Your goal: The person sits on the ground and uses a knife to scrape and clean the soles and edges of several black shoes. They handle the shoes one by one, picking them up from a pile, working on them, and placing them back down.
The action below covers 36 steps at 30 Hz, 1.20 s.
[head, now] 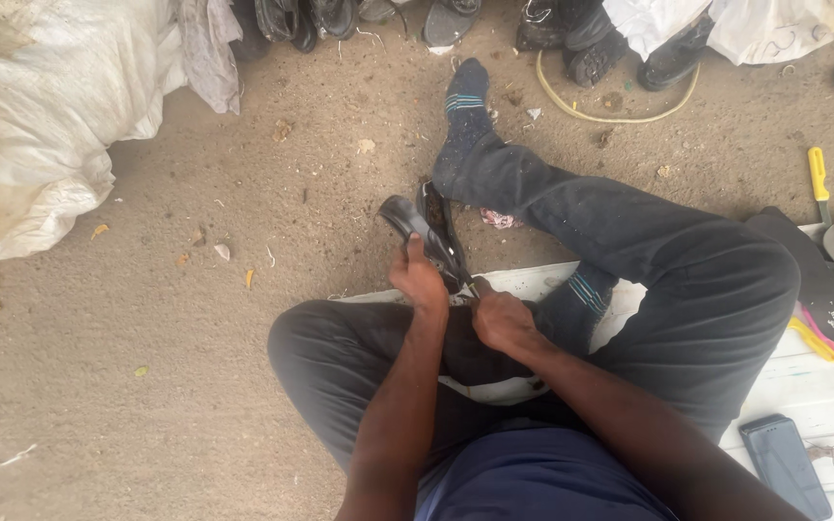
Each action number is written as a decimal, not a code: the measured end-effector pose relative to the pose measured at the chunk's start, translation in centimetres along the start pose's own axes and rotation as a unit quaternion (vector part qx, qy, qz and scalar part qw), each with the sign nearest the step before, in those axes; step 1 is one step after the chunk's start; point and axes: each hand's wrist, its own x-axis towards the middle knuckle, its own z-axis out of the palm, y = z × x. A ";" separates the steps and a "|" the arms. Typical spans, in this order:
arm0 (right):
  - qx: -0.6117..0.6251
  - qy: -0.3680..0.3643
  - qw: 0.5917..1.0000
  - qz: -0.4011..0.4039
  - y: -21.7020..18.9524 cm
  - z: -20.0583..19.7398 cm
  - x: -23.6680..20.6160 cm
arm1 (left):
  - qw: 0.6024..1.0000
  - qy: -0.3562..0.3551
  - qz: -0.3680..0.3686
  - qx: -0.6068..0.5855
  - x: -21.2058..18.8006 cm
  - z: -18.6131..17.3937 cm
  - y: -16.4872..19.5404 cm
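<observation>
Shoe in hand: one black shoe, held above the lap, near the outstretched leg.
Left hand: fingers wrapped round the shoe.
Right hand: fingers closed at its heel end; contents hidden.
Insoles: two, right.
Phone: one.
Screwdriver: one, yellow-handled.

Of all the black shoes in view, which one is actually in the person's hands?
The glossy black shoe in front of the knees, gripped by the left hand and met by the right hand. The other shoes lie untouched along the top edge.
</observation>
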 end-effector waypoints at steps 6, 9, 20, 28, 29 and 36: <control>-0.020 -0.077 0.997 0.000 0.9 0.1 -1.9 | 0.999 -0.003 0.018 0.048 -2.2 -4.0 1.1; -0.026 -0.086 0.996 -0.006 1.6 0.2 -3.9 | 1.000 0.001 0.002 0.026 -1.8 -3.8 1.4; 0.079 -0.080 0.994 -0.012 3.8 1.2 -0.3 | 0.880 -0.073 0.129 0.452 0.4 -2.1 2.3; 0.087 -0.007 0.996 0.001 4.3 2.3 -3.8 | 0.972 -0.107 -0.176 0.112 1.2 -2.4 1.0; 0.068 -0.024 0.997 0.002 4.6 2.4 -4.9 | 0.972 -0.107 -0.178 0.114 1.2 -2.3 0.8; 0.115 -0.001 0.993 -0.027 4.8 2.8 -5.5 | 0.957 -0.076 -0.273 0.061 2.0 -2.1 -0.2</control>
